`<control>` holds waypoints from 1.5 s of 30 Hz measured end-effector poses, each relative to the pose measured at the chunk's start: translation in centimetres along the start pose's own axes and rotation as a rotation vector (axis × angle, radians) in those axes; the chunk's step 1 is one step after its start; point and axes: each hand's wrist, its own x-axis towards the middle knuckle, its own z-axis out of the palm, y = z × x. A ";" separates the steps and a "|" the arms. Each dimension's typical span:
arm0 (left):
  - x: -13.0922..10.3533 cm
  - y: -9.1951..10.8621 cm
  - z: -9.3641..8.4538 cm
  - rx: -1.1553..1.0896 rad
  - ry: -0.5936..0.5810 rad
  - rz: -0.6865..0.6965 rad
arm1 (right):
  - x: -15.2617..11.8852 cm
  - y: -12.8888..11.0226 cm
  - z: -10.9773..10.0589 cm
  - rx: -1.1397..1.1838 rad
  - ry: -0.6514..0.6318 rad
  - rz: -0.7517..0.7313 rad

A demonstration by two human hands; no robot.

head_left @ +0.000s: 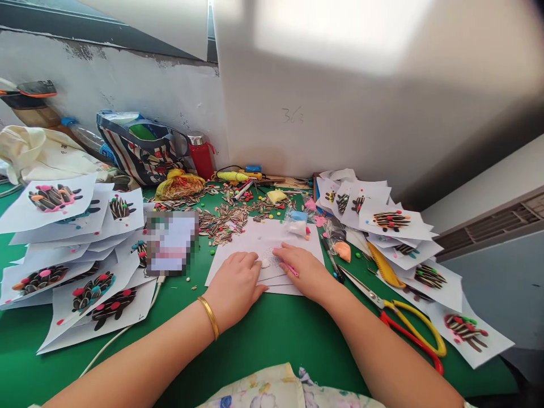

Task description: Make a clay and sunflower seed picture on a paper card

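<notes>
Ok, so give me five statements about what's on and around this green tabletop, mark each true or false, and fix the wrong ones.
1. A gold bangle circles the wrist above the left hand. True.
2. The scissors lie to the left of the left hand. False: they lie to the right of the right hand.
3. Striped seeds are scattered beyond the white paper under the hands. True.
4. The flask by the wall is green. False: the flask is red with a silver lid.
5. The scissors' two handle loops are different colours. True.
</notes>
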 end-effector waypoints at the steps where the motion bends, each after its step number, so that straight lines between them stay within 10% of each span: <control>1: -0.4 0.2 0.1 0.007 -0.015 0.010 | -0.1 -0.2 0.1 -0.041 -0.026 0.011; 9: -3.1 -1.2 1.7 0.021 0.003 0.090 | -0.9 -2.8 -0.9 -0.192 -0.066 0.021; 27: -1.3 -2.6 0.3 -0.003 -0.024 0.183 | -0.7 -2.6 -1.6 -0.171 -0.073 0.046; 37: -1.3 -1.7 1.5 -0.060 0.049 0.091 | 0.3 -1.5 0.0 0.262 0.127 0.121; 45: -1.4 -2.7 2.4 -0.096 0.041 0.145 | 0.5 -1.1 -0.5 0.426 0.031 0.268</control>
